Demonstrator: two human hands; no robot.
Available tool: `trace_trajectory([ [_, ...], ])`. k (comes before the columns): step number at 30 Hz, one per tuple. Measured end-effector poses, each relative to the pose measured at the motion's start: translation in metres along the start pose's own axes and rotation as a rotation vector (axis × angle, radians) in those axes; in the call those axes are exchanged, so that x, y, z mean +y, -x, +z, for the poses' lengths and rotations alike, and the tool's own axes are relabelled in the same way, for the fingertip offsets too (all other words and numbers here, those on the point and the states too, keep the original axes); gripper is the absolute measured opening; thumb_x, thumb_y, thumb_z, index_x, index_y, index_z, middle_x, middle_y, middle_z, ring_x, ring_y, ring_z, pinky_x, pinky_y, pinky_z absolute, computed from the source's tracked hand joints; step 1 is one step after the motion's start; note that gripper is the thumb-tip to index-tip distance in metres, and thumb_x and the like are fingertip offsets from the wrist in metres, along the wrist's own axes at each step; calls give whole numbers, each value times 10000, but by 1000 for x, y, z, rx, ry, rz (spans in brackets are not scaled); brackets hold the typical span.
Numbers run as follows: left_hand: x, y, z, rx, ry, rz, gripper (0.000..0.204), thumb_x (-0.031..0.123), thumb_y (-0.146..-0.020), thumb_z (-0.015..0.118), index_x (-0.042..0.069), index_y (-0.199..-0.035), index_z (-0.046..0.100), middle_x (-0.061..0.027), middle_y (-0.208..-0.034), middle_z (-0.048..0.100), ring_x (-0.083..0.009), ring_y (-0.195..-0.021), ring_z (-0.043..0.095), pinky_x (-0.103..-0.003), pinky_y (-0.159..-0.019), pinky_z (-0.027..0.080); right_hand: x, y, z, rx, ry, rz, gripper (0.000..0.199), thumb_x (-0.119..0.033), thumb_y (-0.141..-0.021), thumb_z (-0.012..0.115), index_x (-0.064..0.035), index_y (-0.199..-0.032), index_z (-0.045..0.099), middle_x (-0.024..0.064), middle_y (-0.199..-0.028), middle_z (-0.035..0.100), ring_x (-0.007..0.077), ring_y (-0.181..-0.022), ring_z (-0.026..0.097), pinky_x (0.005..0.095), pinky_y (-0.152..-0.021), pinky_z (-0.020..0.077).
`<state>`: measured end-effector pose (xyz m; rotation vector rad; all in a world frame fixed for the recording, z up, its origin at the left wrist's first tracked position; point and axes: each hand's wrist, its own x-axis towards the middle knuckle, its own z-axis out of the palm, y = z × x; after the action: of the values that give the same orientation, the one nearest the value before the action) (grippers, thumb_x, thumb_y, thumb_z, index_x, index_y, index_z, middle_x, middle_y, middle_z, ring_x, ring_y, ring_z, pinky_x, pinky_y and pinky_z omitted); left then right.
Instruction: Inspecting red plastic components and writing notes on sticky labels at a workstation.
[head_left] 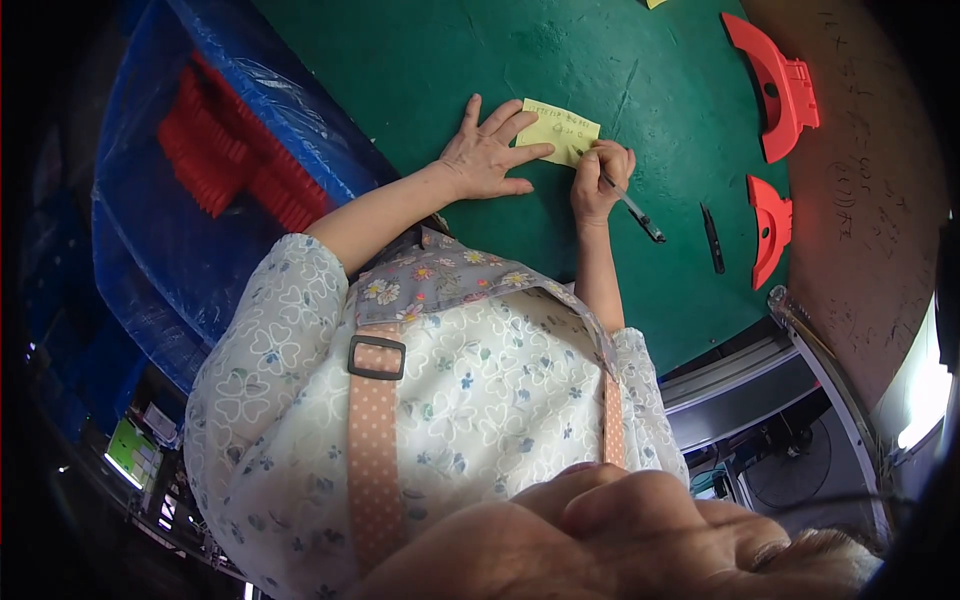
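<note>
A yellow sticky note (pixel 556 122) with handwriting on it lies on the green table top (pixel 430 50). My left hand (pixel 490 152) rests flat beside it, fingers spread, with fingertips over the note's left edge. In my right hand (pixel 602 178) is a pen (pixel 640 217) with a clear barrel and dark end, pinched between the fingers. The pen's tip is at the lower right part of the note. The right fingers partly cover that corner.
At left, a box or bin lined with blue plastic film (pixel 130 225) holds stacked red parts (pixel 235 150). Along the right edge lie a large curved red part (pixel 775 90), a smaller one (pixel 770 232) and a black slim tool (pixel 712 238). A brown board (pixel 850 200) with writing stands beyond.
</note>
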<state>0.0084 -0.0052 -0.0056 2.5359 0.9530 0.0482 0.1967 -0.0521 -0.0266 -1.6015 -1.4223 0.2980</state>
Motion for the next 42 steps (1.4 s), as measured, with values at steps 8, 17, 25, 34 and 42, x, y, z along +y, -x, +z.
trace_trajectory([
  [8,1,-1,-3,13,30,-14,569,496,-670,619,372,-1204,468,-51,-1333,265,-238,-1291,130,-636,-977,64,2,-1,1,-58,51,-10,78,-141,-753,548,-87,-727,498,78,-818,559,241,-834,541,472,-910,263],
  [17,2,-1,-4,20,21,-6,569,490,-667,625,365,-1201,471,-56,-1318,287,-241,-1289,135,-639,-972,79,2,-1,-1,-85,73,-5,84,-154,-741,568,-86,-734,518,86,-830,558,247,-843,535,465,-906,267],
  [25,1,-1,-2,24,11,5,547,524,-691,585,355,-1199,478,-67,-1318,272,-235,-1290,117,-656,-961,91,1,-1,-1,-77,80,-36,66,-123,-725,558,-83,-728,506,87,-827,558,248,-842,533,464,-908,267],
  [34,3,-1,-5,-1,37,-17,576,481,-665,632,368,-1205,468,-53,-1334,270,-238,-1295,128,-639,-978,62,0,-3,0,-48,76,-12,67,-122,-733,551,-75,-727,504,97,-816,559,257,-823,537,449,-885,294],
  [42,2,-1,-3,16,38,-17,575,482,-663,633,368,-1203,469,-53,-1329,276,-240,-1292,139,-636,-979,66,2,-2,1,-24,71,-12,65,-118,-736,548,-73,-723,503,96,-810,562,254,-818,540,440,-886,298],
])
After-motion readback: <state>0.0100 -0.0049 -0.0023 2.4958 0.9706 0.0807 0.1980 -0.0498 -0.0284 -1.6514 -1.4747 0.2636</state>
